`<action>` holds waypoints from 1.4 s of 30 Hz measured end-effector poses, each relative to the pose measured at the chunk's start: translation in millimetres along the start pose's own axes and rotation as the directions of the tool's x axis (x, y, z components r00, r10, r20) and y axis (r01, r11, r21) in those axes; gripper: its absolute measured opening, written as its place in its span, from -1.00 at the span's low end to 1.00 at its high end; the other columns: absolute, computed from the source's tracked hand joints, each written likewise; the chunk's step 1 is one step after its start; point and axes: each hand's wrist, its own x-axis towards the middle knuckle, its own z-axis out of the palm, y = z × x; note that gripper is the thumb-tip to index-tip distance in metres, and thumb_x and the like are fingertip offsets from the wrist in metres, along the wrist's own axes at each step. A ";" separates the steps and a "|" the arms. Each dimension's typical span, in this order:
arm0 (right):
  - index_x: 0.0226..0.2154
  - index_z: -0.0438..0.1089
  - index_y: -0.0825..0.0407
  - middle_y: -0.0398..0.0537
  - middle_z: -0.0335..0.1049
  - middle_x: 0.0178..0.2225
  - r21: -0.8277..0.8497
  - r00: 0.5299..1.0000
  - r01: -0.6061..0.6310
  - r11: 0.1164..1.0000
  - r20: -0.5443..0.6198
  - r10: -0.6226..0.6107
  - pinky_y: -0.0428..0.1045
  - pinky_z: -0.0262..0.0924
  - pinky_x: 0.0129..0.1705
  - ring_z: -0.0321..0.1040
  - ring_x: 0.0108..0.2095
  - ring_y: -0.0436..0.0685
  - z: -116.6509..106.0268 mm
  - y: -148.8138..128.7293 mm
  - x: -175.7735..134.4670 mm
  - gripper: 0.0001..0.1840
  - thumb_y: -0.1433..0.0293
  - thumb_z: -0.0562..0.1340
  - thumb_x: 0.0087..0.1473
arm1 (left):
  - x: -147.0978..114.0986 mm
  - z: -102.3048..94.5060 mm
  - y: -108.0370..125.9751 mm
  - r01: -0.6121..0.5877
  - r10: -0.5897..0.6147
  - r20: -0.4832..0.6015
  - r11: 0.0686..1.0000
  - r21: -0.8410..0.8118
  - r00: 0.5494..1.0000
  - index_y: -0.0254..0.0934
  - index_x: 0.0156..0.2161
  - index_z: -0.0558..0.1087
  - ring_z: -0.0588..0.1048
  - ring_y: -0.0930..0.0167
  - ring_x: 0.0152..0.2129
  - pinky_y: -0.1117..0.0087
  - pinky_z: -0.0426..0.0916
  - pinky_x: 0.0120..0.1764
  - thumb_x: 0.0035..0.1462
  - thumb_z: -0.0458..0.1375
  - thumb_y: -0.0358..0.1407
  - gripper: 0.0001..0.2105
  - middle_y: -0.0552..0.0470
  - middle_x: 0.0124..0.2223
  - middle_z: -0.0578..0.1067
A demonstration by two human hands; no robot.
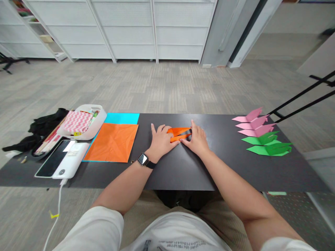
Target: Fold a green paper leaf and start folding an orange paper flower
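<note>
A narrow piece of folded orange paper (180, 131) lies on the dark table between my hands, with a gap between its two long strips. My left hand (161, 141) covers its left end, fingers over it and thumb along the near edge. At the opposite end, my right hand (196, 140) grips the paper, with its thumb at the near strip and index finger pointing forward. The paper's ends are partly hidden under my fingers. I wear a black watch (143, 159) on my left wrist.
Orange sheets (112, 143) rest on blue sheets (121, 118) to the left. Beyond them are a white basket (98, 122), a phone (51, 160), a white power bank (70, 162) with its cable, and black cloth (48, 122). Pink (258, 127) and green folded-paper figures (270, 148) line the right side.
</note>
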 end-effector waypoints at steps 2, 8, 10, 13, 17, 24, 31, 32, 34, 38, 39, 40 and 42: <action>0.57 -0.22 0.06 0.32 0.37 0.19 -0.009 1.000 -0.009 1.000 0.008 0.009 0.45 0.16 0.32 0.32 0.21 0.54 0.6 0.1 0.5 0.29 0.04 0.46 0.07 | 0.1 0.7 0.5 0.001 -0.001 -0.003 1.000 0.006 1.000 -0.10 -0.16 0.71 0.30 -0.05 0.33 -0.51 -0.48 0.42 0.31 0.30 0.06 -0.70 -0.07 0.27 0.52; 0.57 -0.20 0.02 0.33 0.33 0.23 0.010 0.998 -0.052 0.999 0.025 0.052 0.45 0.12 0.35 0.27 0.27 0.54 -1.7 6.0 3.3 0.28 0.02 0.45 0.06 | 0.6 1.3 -0.3 0.001 -0.001 0.006 1.000 0.016 1.000 -0.09 -0.16 0.71 0.24 -0.09 0.37 -0.52 -0.52 0.41 0.29 0.31 0.04 -0.71 -0.05 0.28 0.52; 0.57 -0.17 0.01 0.34 0.31 0.26 0.000 0.995 -0.093 0.996 0.026 0.093 0.49 0.04 0.39 0.23 0.31 0.54 -3.6 12.0 6.0 0.26 0.01 0.45 0.06 | 1.0 0.3 -0.3 0.007 -0.007 0.019 1.000 0.020 1.000 -0.09 -0.15 0.71 0.24 -0.09 0.37 -0.52 -0.51 0.41 0.29 0.32 0.04 -0.72 -0.05 0.29 0.51; 0.54 -0.09 0.01 0.34 0.29 0.28 -0.025 0.986 -0.165 0.986 0.009 0.165 0.53 -0.08 0.42 0.19 0.35 0.54 -6.1 25.1 11.6 0.20 0.01 0.44 0.06 | 1.7 -0.6 -0.4 0.010 -0.010 0.029 1.000 0.025 1.000 -0.09 -0.15 0.71 0.23 -0.10 0.38 -0.54 -0.51 0.40 0.28 0.33 0.04 -0.72 -0.05 0.29 0.51; 0.50 0.04 -0.02 0.35 0.27 0.29 -0.011 0.974 -0.221 0.975 -0.055 0.220 0.61 -0.14 0.41 0.18 0.35 0.56 -6.5 39.3 17.1 0.10 -0.07 0.41 0.09 | 1.8 1.0 -2.0 0.009 -0.009 0.026 1.000 0.014 1.000 -0.09 -0.17 0.72 0.22 -0.11 0.38 -0.54 -0.53 0.40 0.26 0.35 0.06 -0.71 -0.05 0.27 0.52; 0.44 0.15 0.03 0.40 0.25 0.30 -0.032 0.960 -0.257 0.966 -0.123 0.252 0.71 -0.22 0.37 0.14 0.36 0.60 -17.9 45.3 18.8 -0.04 0.03 0.40 0.14 | 1.9 2.4 -3.2 0.019 -0.018 0.019 0.999 -0.039 1.000 -0.09 -0.22 0.70 0.23 -0.12 0.37 -0.54 -0.55 0.39 0.23 0.36 0.07 -0.71 -0.06 0.27 0.51; -0.10 0.51 0.01 0.14 0.55 -0.10 0.159 0.970 -0.014 0.987 -0.238 0.052 0.26 0.35 0.14 0.48 -0.03 0.33 -50.2 30.6 13.8 -0.79 0.31 0.25 0.25 | 1.6 -4.6 1.1 0.028 -0.027 0.020 0.999 -0.041 0.999 -0.12 -0.25 0.70 0.24 -0.13 0.37 -0.56 -0.53 0.39 0.25 0.35 0.03 -0.73 -0.07 0.30 0.48; -0.19 0.53 -0.03 0.06 0.56 -0.19 0.196 0.986 0.068 0.978 -0.165 -0.036 0.20 0.38 0.06 0.50 -0.13 0.27 -51.6 23.6 10.6 -0.84 0.33 0.22 0.28 | 1.5 -5.1 1.4 0.029 -0.028 0.021 0.999 -0.040 0.999 -0.12 -0.25 0.70 0.24 -0.14 0.37 -0.57 -0.52 0.38 0.25 0.35 0.04 -0.72 -0.08 0.31 0.48; -0.20 0.56 -0.06 -0.01 0.56 -0.23 0.265 0.972 0.226 0.937 -0.003 -0.233 0.14 0.41 -0.02 0.51 -0.19 0.21 -50.3 9.5 3.4 -0.82 0.33 0.22 0.31 | 1.5 -5.5 1.7 0.034 -0.033 0.030 0.999 -0.039 0.999 -0.12 -0.25 0.70 0.23 -0.13 0.38 -0.57 -0.51 0.39 0.25 0.35 0.05 -0.71 -0.08 0.31 0.48; -0.02 0.62 -0.13 0.00 0.58 -0.07 0.344 0.882 0.382 0.858 0.142 -0.450 0.21 0.41 0.12 0.51 -0.02 0.22 -37.1 -7.7 -5.2 -0.71 0.37 0.20 0.36 | 1.3 -6.6 -0.5 0.030 -0.029 0.042 0.999 -0.024 0.999 -0.10 -0.25 0.70 0.22 -0.09 0.40 -0.54 -0.50 0.40 0.26 0.35 0.03 -0.74 -0.04 0.34 0.47; -0.03 0.64 -0.14 0.00 0.58 -0.07 0.344 0.870 0.396 0.851 0.154 -0.468 0.22 0.41 0.13 0.51 -0.02 0.22 -33.6 -8.9 -5.4 -0.71 0.37 0.20 0.36 | 1.1 -7.5 -2.1 0.025 -0.024 0.046 0.999 -0.022 0.999 -0.09 -0.23 0.70 0.21 -0.08 0.41 -0.54 -0.49 0.41 0.26 0.35 0.02 -0.75 -0.03 0.36 0.46; -0.05 0.65 -0.14 0.00 0.58 -0.07 0.339 0.863 0.406 0.849 0.162 -0.478 0.23 0.41 0.13 0.50 -0.03 0.22 -30.7 -9.0 -5.0 -0.70 0.38 0.20 0.36 | 0.8 -8.7 -4.2 0.018 -0.017 0.056 1.000 -0.024 0.998 -0.08 -0.21 0.70 0.20 -0.07 0.42 -0.53 -0.49 0.41 0.25 0.36 0.01 -0.77 -0.02 0.37 0.45; -0.08 0.67 -0.14 0.01 0.58 -0.07 0.318 0.856 0.419 0.850 0.173 -0.487 0.25 0.42 0.11 0.50 -0.04 0.23 -27.0 -7.1 -3.3 -0.72 0.37 0.22 0.36 | 0.0 -11.3 -9.6 0.003 0.000 0.083 0.999 -0.037 0.997 -0.06 -0.15 0.70 0.18 -0.06 0.44 -0.52 -0.47 0.42 0.23 0.39 -0.02 -0.78 -0.02 0.40 0.41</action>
